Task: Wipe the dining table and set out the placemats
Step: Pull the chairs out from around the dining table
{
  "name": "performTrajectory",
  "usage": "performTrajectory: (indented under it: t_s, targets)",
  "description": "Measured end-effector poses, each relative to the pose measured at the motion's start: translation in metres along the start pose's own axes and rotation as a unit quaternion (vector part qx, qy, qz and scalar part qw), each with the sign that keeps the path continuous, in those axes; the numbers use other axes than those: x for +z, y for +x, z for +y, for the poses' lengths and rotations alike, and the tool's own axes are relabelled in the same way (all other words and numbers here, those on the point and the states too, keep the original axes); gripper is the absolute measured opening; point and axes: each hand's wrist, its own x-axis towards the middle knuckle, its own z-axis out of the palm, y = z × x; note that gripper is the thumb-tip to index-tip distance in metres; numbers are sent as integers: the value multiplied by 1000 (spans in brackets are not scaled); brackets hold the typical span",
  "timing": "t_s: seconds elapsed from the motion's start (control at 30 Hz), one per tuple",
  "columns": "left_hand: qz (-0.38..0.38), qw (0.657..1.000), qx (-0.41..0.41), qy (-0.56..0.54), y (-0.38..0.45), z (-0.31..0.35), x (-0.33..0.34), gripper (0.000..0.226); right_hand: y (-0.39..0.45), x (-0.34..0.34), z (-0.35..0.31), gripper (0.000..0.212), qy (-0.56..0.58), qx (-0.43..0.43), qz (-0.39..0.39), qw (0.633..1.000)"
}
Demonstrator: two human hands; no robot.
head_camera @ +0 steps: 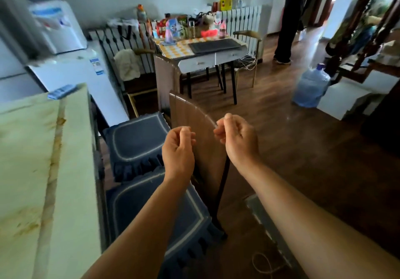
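Note:
The dining table (43, 170) runs down the left side, its pale top marked with yellow-brown stains. Two chairs with blue cushions (138, 135) are tucked against it. My right hand (234, 136) pinches the curved top edge of the near chair's brown back (194, 118). My left hand (179, 146) hovers in front of that back with curled fingers, thumb against them; nothing shows in it. A dark mat (214, 45) lies on the small far table (199, 62). No cloth is in view.
A small blue pack (61, 91) lies at the dining table's far end. The far table is crowded with bottles and packets. A large water jug (309, 86) stands on the wood floor at right. A person (285, 18) stands by the doorway. A white fridge (91, 77) stands behind the chairs.

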Motion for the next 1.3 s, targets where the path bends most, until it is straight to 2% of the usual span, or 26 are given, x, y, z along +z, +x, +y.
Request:
performTrajectory:
  t_s: [0.2,0.4,0.77,1.0,1.07,1.13,1.3]
  targets:
    - [41,999,-11,3,57,-24,40,16,83,10,27,30,15,-18,-63,998]
    - [65,997,-34,-12,123,-47,71,14,170,44,52,27,-12,-25,-163,986]
    - [181,981,-75,-10,178,-63,72,12,261,123,79,23,-1,6,-317,948]
    - [291,953,-80,8,177,-65,80,15,301,169,116,22,34,-37,-462,885]
    - [350,932,-84,33,169,-64,95,18,312,175,126,21,42,-50,-531,845]
    - [363,925,-98,48,164,-60,99,21,321,178,132,19,47,-53,-553,830]
    - [460,876,-135,47,133,-52,147,21,333,166,138,16,57,-75,-649,755]
